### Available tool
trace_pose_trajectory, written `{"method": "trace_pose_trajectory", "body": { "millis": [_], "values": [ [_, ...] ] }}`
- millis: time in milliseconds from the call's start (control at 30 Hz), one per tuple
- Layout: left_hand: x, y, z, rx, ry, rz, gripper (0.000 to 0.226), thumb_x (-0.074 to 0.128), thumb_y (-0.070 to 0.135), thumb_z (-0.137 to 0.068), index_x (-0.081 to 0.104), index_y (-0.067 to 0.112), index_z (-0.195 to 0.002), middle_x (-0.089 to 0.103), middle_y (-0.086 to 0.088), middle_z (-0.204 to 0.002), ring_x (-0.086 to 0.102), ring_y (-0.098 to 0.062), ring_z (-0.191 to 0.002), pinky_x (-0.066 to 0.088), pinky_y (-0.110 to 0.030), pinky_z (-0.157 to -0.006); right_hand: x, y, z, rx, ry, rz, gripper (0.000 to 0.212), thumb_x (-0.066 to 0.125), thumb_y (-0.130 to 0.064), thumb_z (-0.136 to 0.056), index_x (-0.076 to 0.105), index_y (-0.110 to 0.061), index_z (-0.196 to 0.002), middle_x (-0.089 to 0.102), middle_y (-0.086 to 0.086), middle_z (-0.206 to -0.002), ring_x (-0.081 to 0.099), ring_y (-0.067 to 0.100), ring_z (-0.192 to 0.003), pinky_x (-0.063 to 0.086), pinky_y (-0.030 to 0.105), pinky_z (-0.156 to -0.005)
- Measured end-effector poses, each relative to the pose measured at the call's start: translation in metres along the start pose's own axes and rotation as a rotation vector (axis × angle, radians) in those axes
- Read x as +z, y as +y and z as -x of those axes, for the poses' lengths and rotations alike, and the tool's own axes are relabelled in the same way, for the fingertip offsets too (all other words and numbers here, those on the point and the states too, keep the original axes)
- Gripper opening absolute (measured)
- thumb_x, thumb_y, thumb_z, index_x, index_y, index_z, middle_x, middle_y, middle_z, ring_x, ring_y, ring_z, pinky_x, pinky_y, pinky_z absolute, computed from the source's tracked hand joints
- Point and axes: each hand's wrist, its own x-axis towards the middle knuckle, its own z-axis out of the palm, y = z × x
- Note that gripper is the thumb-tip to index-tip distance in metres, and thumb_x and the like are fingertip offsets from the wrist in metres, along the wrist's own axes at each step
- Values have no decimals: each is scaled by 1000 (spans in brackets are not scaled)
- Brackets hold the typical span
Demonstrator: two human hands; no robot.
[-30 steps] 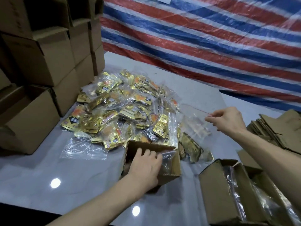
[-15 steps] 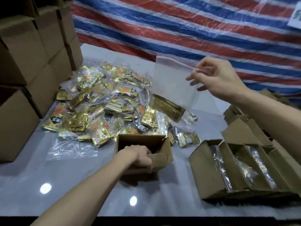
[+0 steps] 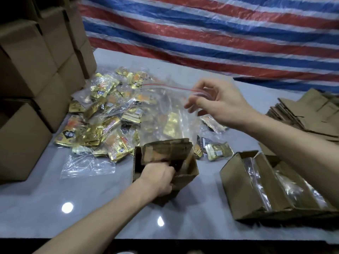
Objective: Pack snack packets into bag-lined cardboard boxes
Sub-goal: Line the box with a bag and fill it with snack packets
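Observation:
A heap of gold snack packets (image 3: 102, 121) lies on the grey table (image 3: 91, 213) at centre left. My left hand (image 3: 158, 177) grips the near wall of a small open cardboard box (image 3: 185, 162) in the middle. My right hand (image 3: 218, 100) pinches the red-striped top corner of a clear zip bag (image 3: 165, 114), which hangs over the box with a gold packet inside it. To the right stand two open boxes (image 3: 238, 182) lined with clear bags.
Closed cardboard boxes (image 3: 36, 74) are stacked along the left edge. Flattened cartons (image 3: 304, 114) are piled at the far right. An empty clear bag (image 3: 86, 165) lies flat left of the small box. A striped tarp (image 3: 220, 33) hangs behind the table.
My right hand has brought the clear bag down from high above the pile to just over the small box. My left hand has shifted its grip on the box, which now tilts.

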Motion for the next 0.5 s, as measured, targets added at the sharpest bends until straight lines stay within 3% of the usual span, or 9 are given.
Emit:
{"method": "trace_pose_trajectory", "body": {
  "millis": [100,200,333,400,500],
  "values": [
    [3,2,6,24,70,-33,41,62,35,-91,55,17,-128,60,-6,-125,60,-31,-115,48,-39,-86,7,12,0,25,-4,-32,7,59,-5,-98,58,2,-97,75,11,-92,73,29,-86,59,42,-76],
    [5,6,13,32,143,-35,40,57,23,-92,43,16,-129,58,-6,-119,61,-33,-108,43,-40,-76,10,21,1,-3,-26,13,9,62,-5,-97,60,4,-96,76,8,-90,73,24,-84,59,35,-74],
    [10,0,21,48,219,-125,36,51,19,-89,51,18,-125,53,-5,-123,49,-29,-117,34,-38,-95,16,31,2,-14,-74,40,4,64,-2,-95,61,1,-94,76,6,-89,72,22,-83,55,23,-68],
    [11,-4,23,25,233,-125,38,52,22,-90,51,21,-128,49,-4,-126,45,-28,-119,32,-37,-95,18,33,0,-10,-80,44,5,66,-4,-94,62,0,-94,76,4,-88,72,20,-82,51,19,-69],
    [13,-4,26,9,221,-69,48,53,19,-92,41,22,-138,55,1,-123,53,-26,-113,36,-36,-86,20,36,-5,-17,-50,86,9,72,-10,-90,66,-3,-90,74,8,-86,71,22,-85,53,27,-74]
  ]
}}
